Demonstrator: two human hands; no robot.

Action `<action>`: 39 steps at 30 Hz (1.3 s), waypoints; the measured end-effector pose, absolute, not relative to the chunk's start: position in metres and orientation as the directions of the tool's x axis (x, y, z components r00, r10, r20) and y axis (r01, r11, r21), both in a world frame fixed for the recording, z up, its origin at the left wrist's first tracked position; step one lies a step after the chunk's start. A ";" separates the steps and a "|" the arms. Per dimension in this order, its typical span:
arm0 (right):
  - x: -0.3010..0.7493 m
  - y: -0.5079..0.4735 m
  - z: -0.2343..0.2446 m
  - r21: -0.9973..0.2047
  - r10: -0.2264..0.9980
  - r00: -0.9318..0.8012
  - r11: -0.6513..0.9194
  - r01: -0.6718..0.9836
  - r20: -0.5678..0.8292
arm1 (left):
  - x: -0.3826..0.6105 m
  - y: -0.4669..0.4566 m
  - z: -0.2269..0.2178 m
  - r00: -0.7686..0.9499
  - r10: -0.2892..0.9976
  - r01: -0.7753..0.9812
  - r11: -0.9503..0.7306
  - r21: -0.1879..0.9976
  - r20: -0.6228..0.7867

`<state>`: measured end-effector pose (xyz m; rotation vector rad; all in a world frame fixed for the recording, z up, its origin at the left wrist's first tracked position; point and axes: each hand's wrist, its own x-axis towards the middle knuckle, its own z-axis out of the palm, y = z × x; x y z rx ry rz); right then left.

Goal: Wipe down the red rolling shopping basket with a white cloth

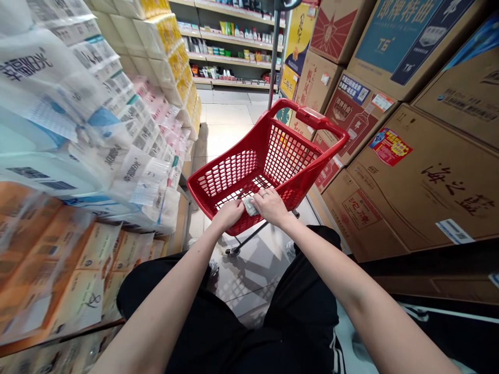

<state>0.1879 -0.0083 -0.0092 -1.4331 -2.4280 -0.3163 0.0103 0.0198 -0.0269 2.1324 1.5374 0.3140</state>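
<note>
A red plastic shopping cart [230,171] with a latticed basket stands in front of me, its handle end pointing to the far right. My left hand [229,215] is closed at the near rim, its thumb against a crumpled, pale cloth [250,206]. My right hand [270,205], wearing a ring, lies over the cloth's other side and presses it to the same rim. The cloth bridges the small gap between my two hands. Fingers of both hands are partly hidden inside the basket.
Packs of tissue paper [144,119] are stacked along the left. Cardboard cartons [421,182] pile up along the right. A dark upright pole [274,57] rises behind the cart. Shelves of small goods [234,47] close off the far end of the tiled aisle [226,114].
</note>
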 end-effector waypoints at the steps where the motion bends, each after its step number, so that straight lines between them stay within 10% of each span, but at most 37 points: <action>1: 0.189 -0.007 -0.009 0.033 0.810 -0.468 0.489 0.872 0.355 | 0.010 0.020 -0.027 0.343 0.935 0.823 -0.252 0.509 -0.093; 19: 0.231 0.005 -0.009 0.065 0.680 -0.613 0.646 0.760 0.402 | 0.029 0.024 -0.033 0.315 0.945 0.820 -0.222 0.528 -0.092; 39: 0.223 0.008 -0.017 0.010 0.774 -0.423 0.475 0.880 0.470 | 0.025 0.030 -0.038 0.338 0.939 0.816 -0.263 0.515 -0.056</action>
